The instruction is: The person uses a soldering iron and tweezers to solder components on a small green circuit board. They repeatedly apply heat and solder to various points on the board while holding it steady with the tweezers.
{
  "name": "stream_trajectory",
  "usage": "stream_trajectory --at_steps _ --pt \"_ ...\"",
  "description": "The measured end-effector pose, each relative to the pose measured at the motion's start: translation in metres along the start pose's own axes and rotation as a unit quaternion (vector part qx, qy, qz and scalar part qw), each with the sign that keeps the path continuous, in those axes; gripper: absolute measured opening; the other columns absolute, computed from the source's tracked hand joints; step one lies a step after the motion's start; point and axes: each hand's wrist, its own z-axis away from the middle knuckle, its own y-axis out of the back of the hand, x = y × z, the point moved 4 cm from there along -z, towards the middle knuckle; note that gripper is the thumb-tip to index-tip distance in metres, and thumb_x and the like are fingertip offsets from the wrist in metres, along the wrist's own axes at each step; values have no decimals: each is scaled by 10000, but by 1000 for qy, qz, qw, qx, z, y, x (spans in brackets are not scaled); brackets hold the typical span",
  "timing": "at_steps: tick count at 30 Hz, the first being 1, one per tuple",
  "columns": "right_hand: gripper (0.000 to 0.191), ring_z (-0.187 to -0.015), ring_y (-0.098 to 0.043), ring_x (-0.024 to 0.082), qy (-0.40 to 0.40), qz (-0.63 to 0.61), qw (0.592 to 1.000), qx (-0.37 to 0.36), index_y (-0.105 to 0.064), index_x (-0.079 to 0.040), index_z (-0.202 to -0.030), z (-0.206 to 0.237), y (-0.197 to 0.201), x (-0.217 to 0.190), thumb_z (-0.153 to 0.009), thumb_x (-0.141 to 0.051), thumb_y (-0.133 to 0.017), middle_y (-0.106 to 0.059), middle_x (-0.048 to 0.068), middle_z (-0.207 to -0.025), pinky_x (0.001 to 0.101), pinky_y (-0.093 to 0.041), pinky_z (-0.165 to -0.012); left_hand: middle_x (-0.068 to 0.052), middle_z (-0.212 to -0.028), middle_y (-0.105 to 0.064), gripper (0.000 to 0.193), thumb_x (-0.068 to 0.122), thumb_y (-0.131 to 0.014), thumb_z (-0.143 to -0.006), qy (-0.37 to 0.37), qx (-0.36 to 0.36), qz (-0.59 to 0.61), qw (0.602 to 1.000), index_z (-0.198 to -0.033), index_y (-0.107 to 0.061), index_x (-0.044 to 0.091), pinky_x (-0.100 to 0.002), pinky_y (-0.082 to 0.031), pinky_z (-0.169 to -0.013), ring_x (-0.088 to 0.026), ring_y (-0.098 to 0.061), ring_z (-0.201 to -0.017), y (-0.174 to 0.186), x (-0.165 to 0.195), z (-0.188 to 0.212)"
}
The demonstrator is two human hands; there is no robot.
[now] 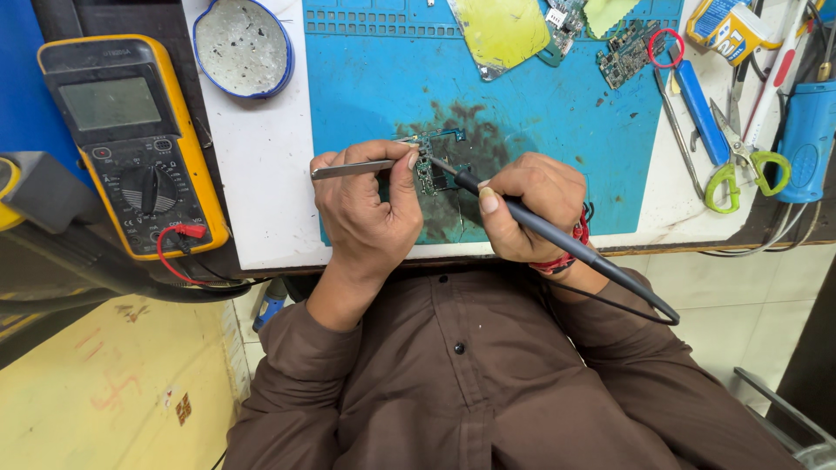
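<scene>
A small green circuit board (430, 171) lies on a stained patch of the blue work mat (540, 113). My left hand (366, 204) grips metal tweezers (348, 169), whose tips reach the board's upper edge. My right hand (531, 209) holds a black soldering iron (557, 235) like a pen, its tip touching the board. The iron's cable loops back toward my right wrist, which wears a red thread band.
A yellow multimeter (131, 139) with a red lead lies at the left. A round blue-rimmed tin (242, 45) sits at the top. More circuit boards (623, 54), a yellowish panel (501, 30), green-handled scissors (740, 161), a blue tool (701, 109) and a blue cylinder (805, 139) crowd the right.
</scene>
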Motion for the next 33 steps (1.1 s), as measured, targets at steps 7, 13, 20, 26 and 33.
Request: stream_trajectory --at_steps 7,13,20,26,33 --pt "121 -608 -598 247 -3 -5 1000 -4 -593 -32 -880 18 4 -11 -953 -50 -687 -638 93 -731 354 -454 -573 0 -958 -718 93 66 -746 -992 -4 2 -2 1000 -995 -658 96 -373 -403 -867 -191 -643 -810 3 8 20" --pt "121 -610 -599 247 -1 -10 1000 -2 -596 -31 -880 13 8 -5 -956 -52 -687 -635 94 -731 352 -454 -574 1 -951 -716 90 74 -743 -994 -3 1 -2 1000 -992 -657 97 -374 -400 -869 -195 -642 -810 -3 10 13" --pt "124 -611 -597 249 -5 -12 1000 -6 -591 -32 -876 24 16 -11 -948 -53 -691 -634 94 -732 361 -453 -588 2 -958 -717 89 74 -739 -1000 -4 -1 -4 1000 -999 -654 98 -371 -401 -874 -198 -645 -825 -4 19 25" --pt "120 -589 -582 243 -3 -10 1000 -4 -591 -33 -866 28 19 -19 -930 -48 -692 -630 88 -714 360 -439 -572 -3 -937 -714 86 71 -744 -989 2 -4 -6 1000 -991 -660 90 -374 -398 -862 -200 -643 -808 0 27 30" --pt "113 -598 -586 246 4 -12 1000 0 -591 -34 -877 33 16 -26 -934 -41 -688 -631 92 -726 363 -443 -578 3 -967 -725 83 73 -739 -997 -3 -1 -1 1000 -991 -660 97 -366 -404 -876 -191 -649 -815 5 30 37"
